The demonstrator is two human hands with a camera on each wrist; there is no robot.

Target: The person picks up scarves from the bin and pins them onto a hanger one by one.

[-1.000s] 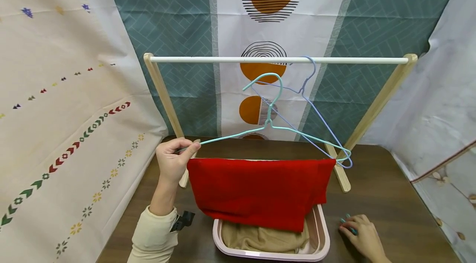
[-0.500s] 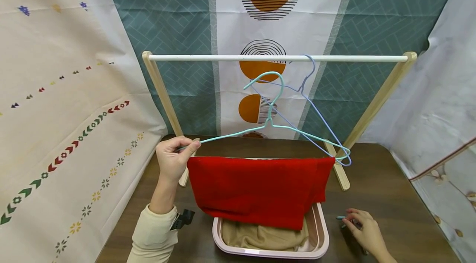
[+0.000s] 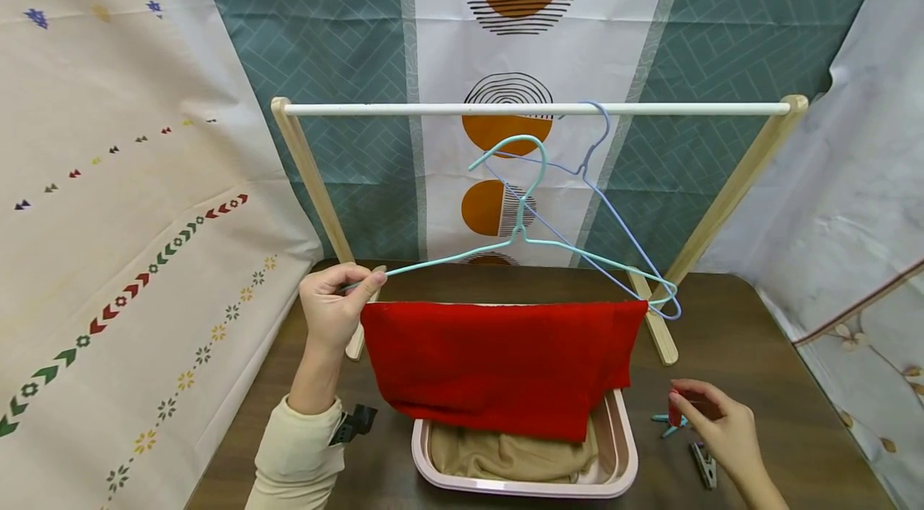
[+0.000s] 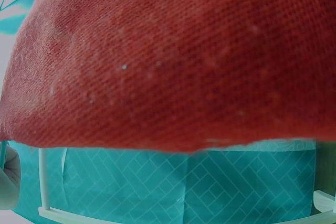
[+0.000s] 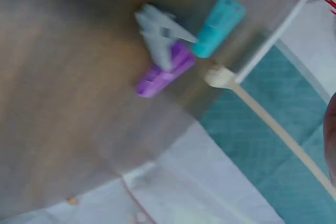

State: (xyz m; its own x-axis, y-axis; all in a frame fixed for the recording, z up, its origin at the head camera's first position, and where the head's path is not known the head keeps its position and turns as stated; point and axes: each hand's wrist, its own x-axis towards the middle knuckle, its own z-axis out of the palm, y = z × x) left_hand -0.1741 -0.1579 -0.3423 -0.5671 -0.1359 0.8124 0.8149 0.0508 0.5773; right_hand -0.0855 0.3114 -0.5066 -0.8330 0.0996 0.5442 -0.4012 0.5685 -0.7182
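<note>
My left hand [image 3: 334,305] pinches the left end of a mint-green clothes hanger [image 3: 521,209] and holds it up by that corner. Over the hanger's lower bar hangs a folded red cloth [image 3: 498,366], which fills most of the left wrist view. Between the thumb and fingers of my right hand [image 3: 729,430] is a small red clothespin [image 3: 674,411], raised above the table at the right. Below it lie a teal clothespin [image 5: 218,25], a grey clothespin [image 5: 160,35] and a purple clothespin [image 5: 167,71], close together in the blurred right wrist view.
A drying rack with a white rail [image 3: 433,109] and wooden legs stands at the back. From its rail hangs a blue-violet hanger [image 3: 626,225], behind the green one. A pale pink basin [image 3: 523,487] with tan cloth [image 3: 512,454] sits under the red cloth.
My right hand has lifted slightly from the clothespins, with the red clothespin now visible in its pinch. The left hand, hanger and red cloth stay nearly still.
</note>
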